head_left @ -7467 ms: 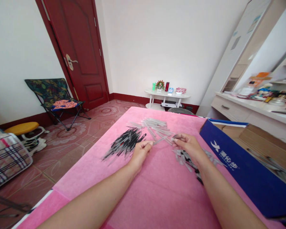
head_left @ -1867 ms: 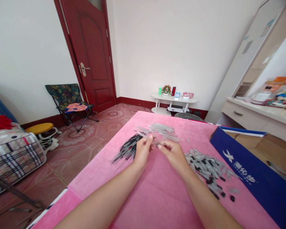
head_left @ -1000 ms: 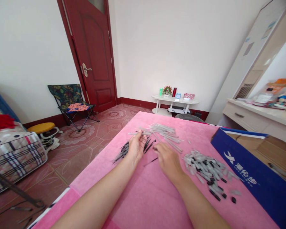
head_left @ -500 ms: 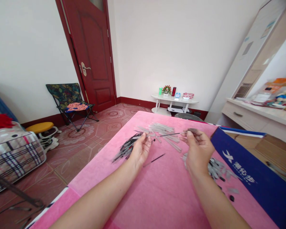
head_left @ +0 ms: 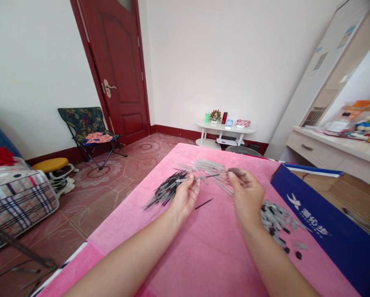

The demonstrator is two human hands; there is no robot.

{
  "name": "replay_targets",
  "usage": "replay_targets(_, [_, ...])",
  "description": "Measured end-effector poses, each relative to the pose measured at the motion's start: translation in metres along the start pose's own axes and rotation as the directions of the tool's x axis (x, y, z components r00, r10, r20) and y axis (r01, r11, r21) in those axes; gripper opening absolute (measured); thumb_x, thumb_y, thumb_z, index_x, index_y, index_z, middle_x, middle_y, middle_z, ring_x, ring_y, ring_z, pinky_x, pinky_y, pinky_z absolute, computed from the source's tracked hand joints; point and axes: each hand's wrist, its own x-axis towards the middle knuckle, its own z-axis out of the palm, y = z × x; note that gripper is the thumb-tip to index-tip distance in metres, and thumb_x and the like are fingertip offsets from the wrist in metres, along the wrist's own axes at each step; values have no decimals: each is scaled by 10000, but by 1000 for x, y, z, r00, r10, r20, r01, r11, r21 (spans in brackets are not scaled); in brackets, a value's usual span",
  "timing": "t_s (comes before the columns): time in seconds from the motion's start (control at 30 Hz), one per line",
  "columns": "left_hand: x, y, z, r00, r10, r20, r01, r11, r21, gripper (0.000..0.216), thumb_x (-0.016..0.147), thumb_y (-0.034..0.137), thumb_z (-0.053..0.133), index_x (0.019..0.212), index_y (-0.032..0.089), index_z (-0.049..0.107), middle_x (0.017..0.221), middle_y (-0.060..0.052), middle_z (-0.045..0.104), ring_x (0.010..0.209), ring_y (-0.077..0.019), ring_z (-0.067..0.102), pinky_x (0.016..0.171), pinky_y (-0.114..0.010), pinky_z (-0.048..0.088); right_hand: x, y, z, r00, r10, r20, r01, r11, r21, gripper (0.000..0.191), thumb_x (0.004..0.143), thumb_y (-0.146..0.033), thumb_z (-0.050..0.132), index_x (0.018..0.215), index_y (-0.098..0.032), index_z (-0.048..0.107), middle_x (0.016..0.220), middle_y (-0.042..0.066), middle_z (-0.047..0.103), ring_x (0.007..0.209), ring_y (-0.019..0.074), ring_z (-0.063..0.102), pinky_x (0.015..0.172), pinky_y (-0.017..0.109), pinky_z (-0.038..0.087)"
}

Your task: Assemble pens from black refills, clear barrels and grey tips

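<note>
Head view: over the pink cloth (head_left: 203, 251) we see the left hand (head_left: 186, 197) and the right hand (head_left: 248, 194), each pinching an end of one thin refill (head_left: 210, 176). From there, the black refills (head_left: 168, 190) lie at 9 o'clock, the blue box (head_left: 314, 231) at 4, and the red door (head_left: 117, 66) at 11.

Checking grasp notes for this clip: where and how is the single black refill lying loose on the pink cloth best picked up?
Probably pinch the loose black refill at mid-length, coming from straight above, fingertips across its thin shaft. It lies flat and alone on the pink cloth, slanted, with bare cloth on both sides.
</note>
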Motion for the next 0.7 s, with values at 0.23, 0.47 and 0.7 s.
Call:
replay_targets(0.23, [-1,5,4,999,27,19,-27,1000,-16,93,770,70,529,697,76,587,649,-43,630,570,-73,606,577,-138,520,-2,30,-5,905,192,380,-59,940,-335,344,796,-404,412,696,-129,592,666,53,620,619,148,571,524,229,449])
replay_targets(0.47, [0,3,-1,995,-36,91,41,997,-60,93,791,91,507,732,87,579,671,-47,635,600,-70,614,589,-122,514,-22,35,0,520,246,818,208,893,-400,253,640,-73,458,767,-156,660,796,19,671,765,150,591,737,263,435])
replay_targets(0.7, [-14,-13,-10,982,-145,123,138,988,63,28,752,107,567,761,107,594,673,-41,651,603,-102,630,568,-169,525,22,33,-40,689,328,647,158,803,-575,240,648,-134,491,808,-148,670,837,60,680,786,187,610,752,307,449])
